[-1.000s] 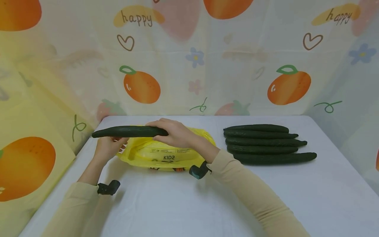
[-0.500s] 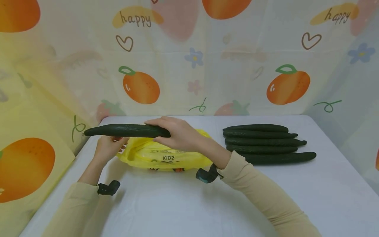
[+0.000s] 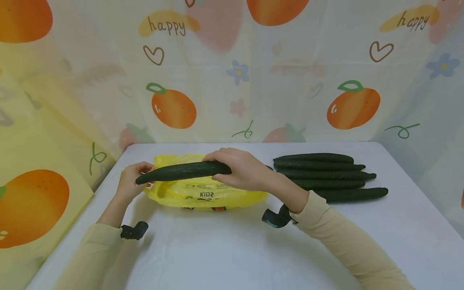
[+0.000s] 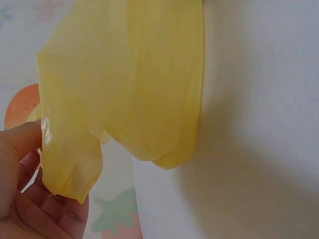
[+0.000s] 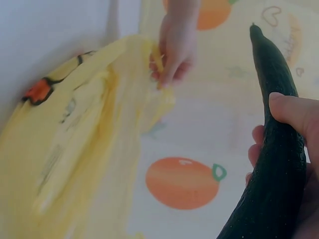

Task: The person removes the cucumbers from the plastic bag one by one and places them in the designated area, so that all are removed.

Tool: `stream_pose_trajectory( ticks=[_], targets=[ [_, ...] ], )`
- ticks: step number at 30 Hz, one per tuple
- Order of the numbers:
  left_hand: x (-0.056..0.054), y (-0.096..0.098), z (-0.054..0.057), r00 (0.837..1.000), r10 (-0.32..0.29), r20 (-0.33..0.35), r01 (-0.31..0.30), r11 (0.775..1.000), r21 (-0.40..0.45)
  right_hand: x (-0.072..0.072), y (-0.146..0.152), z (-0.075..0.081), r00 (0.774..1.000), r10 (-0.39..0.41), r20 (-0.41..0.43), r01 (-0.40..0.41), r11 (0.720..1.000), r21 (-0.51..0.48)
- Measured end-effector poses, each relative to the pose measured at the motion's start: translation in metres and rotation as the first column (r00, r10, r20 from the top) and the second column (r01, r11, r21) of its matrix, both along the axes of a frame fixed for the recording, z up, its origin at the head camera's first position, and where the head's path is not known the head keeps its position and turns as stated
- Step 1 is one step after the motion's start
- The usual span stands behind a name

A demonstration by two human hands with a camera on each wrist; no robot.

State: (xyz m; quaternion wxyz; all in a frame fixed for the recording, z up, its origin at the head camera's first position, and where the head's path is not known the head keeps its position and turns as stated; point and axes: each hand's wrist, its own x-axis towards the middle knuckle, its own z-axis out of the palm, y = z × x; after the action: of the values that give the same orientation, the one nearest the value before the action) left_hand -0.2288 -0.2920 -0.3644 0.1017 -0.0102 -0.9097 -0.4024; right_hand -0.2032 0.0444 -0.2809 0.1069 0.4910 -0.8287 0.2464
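My right hand (image 3: 242, 171) grips a dark green cucumber (image 3: 181, 172) near one end and holds it sideways above a yellow plastic bag (image 3: 221, 197). The bag lies on the table with printed letters on its side. With my left hand (image 3: 128, 181) I pinch the bag's left edge; the left wrist view has the fingers (image 4: 22, 142) on the thin yellow plastic. From the right wrist view, the thumb (image 5: 291, 110) lies across the cucumber and the bag hangs apart from it. The cucumber hides part of the bag's mouth.
Several cucumbers (image 3: 326, 165) lie stacked side by side on the right of the white-covered table (image 3: 203, 249). My right forearm passes in front of their left ends. A fruit-printed cloth (image 3: 250, 100) stands behind the table and along its sides.
The held cucumber first shifted slightly left, then moved right and its left tip dropped lower. My right hand has moved right with it. The left hand stays at the bag's edge.
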Motion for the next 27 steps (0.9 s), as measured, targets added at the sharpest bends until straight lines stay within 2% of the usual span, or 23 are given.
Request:
stream_pose_trajectory(
  ticks=[3, 9, 13, 19, 27],
  targets=[
    [-0.001, 0.0, -0.001, 1.0, 0.008, -0.024, -0.009, 0.999, -0.047, 0.0, 0.009, -0.003, 1.0, -0.013, -0.007, 0.013, 1.0, 0.018],
    [0.0, 0.0, -0.003, 1.0, 0.003, 0.014, -0.003, 1.0, 0.014, 0.002, 0.026, -0.01, 0.999, -0.049, -0.01, 0.05, 0.996, 0.067],
    [0.0, 0.0, -0.002, 1.0, 0.013, 0.028, -0.014, 1.0, 0.02, 0.003, 0.039, -0.016, 0.997, -0.068, -0.032, 0.071, 0.993, 0.09],
    [0.0, 0.0, -0.003, 0.999, 0.021, 0.027, -0.022, 0.999, 0.023, 0.008, 0.062, -0.022, 0.992, -0.095, -0.077, 0.101, 0.991, 0.085],
    [0.0, 0.001, -0.003, 1.0, 0.006, 0.011, -0.006, 0.999, 0.035, 0.01, 0.094, -0.029, 0.985, -0.146, -0.096, 0.154, 0.985, 0.081]
  ],
)
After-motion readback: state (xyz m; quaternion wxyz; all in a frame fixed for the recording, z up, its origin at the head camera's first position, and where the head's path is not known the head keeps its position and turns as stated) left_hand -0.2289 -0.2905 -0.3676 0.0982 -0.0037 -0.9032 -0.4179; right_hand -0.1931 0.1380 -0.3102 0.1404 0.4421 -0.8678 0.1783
